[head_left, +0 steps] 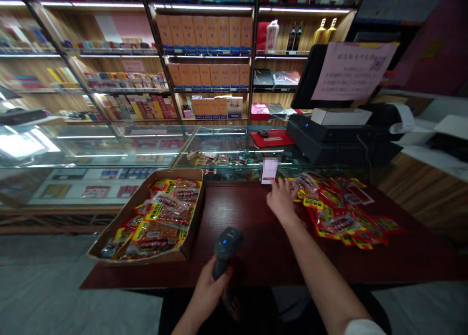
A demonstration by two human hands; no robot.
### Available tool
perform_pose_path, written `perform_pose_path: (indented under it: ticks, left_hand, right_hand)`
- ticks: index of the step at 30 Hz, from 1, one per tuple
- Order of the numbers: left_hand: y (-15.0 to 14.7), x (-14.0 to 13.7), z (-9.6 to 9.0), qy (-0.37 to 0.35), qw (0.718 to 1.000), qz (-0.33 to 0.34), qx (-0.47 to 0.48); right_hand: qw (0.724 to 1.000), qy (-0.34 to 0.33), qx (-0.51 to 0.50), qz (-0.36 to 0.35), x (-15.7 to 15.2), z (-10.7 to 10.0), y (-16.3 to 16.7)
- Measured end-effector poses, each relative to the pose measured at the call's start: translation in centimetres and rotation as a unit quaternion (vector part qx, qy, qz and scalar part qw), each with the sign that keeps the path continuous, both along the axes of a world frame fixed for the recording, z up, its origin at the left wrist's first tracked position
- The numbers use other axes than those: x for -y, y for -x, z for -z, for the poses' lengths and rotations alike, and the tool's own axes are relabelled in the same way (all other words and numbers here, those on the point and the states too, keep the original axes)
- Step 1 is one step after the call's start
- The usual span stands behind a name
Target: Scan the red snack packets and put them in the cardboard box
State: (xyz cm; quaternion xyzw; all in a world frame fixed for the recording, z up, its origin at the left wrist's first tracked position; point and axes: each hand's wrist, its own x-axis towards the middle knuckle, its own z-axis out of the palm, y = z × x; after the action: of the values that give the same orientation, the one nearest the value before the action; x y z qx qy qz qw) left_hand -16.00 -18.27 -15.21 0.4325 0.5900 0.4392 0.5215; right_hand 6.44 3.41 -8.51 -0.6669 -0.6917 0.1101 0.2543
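- Head view: the left hand [209,287] grasps the scanner [228,241] by its handle, fingers wrapped round it, above the table's near edge.
- Right hand [281,199], palm down, reaches to the lower end of the phone [269,171]; whether it grips, or merely touches, I cannot tell.
- Scanner: probably light, stiff plastic, easy to hold; the handle is the place to grip, leaving the head free. Its long axis rises from the fist, leaning slightly right, the head at the top and away from the body. Its scanning window is hidden.
- Phone: likely thin, rigid, smooth and breakable; best held by its long side edges. It is at the table's far edge, screen towards the person, long axis running roughly away from them.
- Packets [341,223] pile just right of the right hand, probably soft, light and slippery.
- Beyond the left hand, a box [195,223] of similar packets sits on the table [234,203].
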Motion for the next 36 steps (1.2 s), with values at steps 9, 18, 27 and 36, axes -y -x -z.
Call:
perform_pose_path:
  ticks: [9, 18, 27, 36]
  left_hand:
    - [-0.6, -0.4, -1.2, 0.025, 1.0, 0.009, 0.009]
    - [-0.8, -0.3, -2.0, 0.033, 0.999, 0.008, 0.003]
    - [-0.6, -0.2, -1.7, 0.025, 1.0, 0.011, 0.01]
    - [0.1, 0.2, -1.5, 0.036, 0.998, 0.053, 0.02]
  right_hand:
    - [0.956, -0.121, 0.246, 0.102, 1.9, 4.7, -13.3]
    - [0.968, -0.193, 0.085, -0.139, 12.4, 11.2, -5.6]
    - [0.981, -0.09, 0.129, 0.118, 11.2, 9.4, -4.9]
    - [0.99, -0.111, -0.037, -0.077, 10.9, 10.8, -4.9]
